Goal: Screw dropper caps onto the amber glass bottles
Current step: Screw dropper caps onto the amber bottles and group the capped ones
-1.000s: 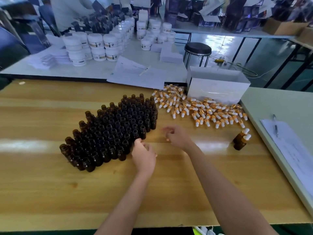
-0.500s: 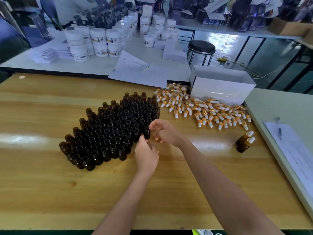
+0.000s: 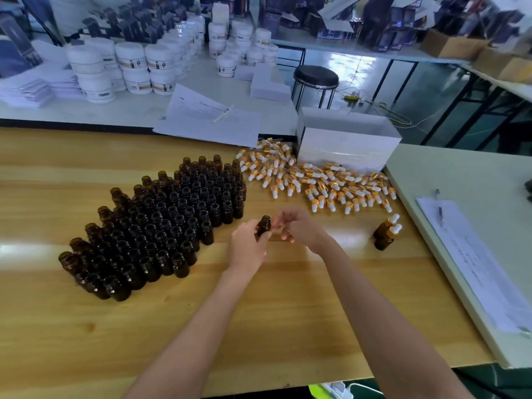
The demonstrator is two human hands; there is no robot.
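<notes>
Fingers (image 3: 257, 237) of a person's left hand (image 3: 247, 249) were wrapped round the body of a small, round amber glass bottle (image 3: 264, 225). They held it upright and uncapped over the pale wooden bench (image 3: 288, 312), just to the right of the packed block of open amber glass bottles (image 3: 161, 223); whether its base touched the wood could not be told. The right hand (image 3: 302, 226) hovered just beside the bottle's neck, its fingers loosely bent and blurred, with no cap visible in them. A loose heap of gold-collared dropper caps with white rubber bulbs (image 3: 316, 182) lay farther back, in front of a white cardboard box (image 3: 345, 139). Two capped amber bottles (image 3: 387, 231) stood near the bench's right edge. The bottle looked light and rigid, its smooth glass likely to slip and to break if dropped, so a hold low on the body, leaving the threaded neck free, appeared soundest. Each cap seemed best taken by its hard gold collar rather than the soft bulb, its thin pipette guided straight into the mouth. Bottles in the block stood so tightly together that a careless knock could probably topple several.
</notes>
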